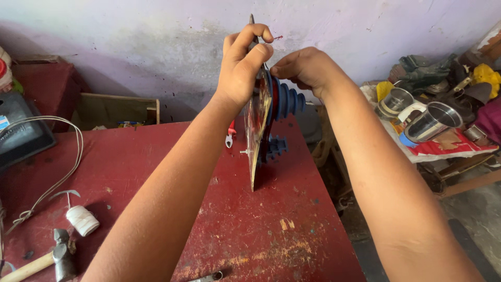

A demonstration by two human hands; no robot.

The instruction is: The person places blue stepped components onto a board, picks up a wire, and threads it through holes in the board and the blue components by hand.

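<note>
Nearest the camera, both forearms reach up over the red bench [261, 245]. The left hand [241, 65] is closed around the top of a thin upright panel [255, 130], standing on edge near the bench's far right corner. The right hand [302, 68] pinches at a blue stepped pulley [288, 100] fixed to it. A hammer [57, 258] and white thread spool [82, 220] lie toward the bench's left edge.

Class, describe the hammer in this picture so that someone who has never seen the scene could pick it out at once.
Start at the red table that fills the middle of the view and go to its near left corner. There the hammer lies flat, just below a white spool of thread. Its grey metal head and pale wooden handle set it apart from the spool and the white cord beyond.
</note>
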